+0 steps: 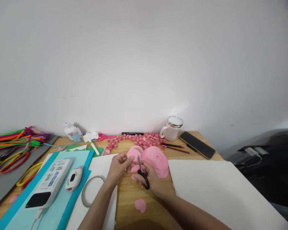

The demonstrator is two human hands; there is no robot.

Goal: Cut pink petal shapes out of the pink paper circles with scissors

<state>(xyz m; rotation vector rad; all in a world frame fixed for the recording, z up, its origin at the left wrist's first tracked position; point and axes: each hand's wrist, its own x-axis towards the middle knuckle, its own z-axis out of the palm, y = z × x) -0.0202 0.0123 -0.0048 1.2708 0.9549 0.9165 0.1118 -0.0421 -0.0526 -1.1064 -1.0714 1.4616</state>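
Observation:
My left hand (120,166) pinches a round piece of pink paper (132,153) at its near left edge. In my right hand (151,177) is a pair of scissors (142,172) with black handles, the blades pointing away from me and lying against the pink paper. Whether the blades are apart I cannot tell. Just beyond my right hand lies a pile of pink paper spirals (157,159). A small pink scrap (140,205) rests on the wooden table nearer to me.
Several rolled pink paper roses (144,139) lie along the wall. A white mug (173,128) and a phone (197,145) stand at back right. White sheets (206,191) flank the hands. A power bank (50,182), tape roll (84,195) and pipe cleaners (16,139) are leftward.

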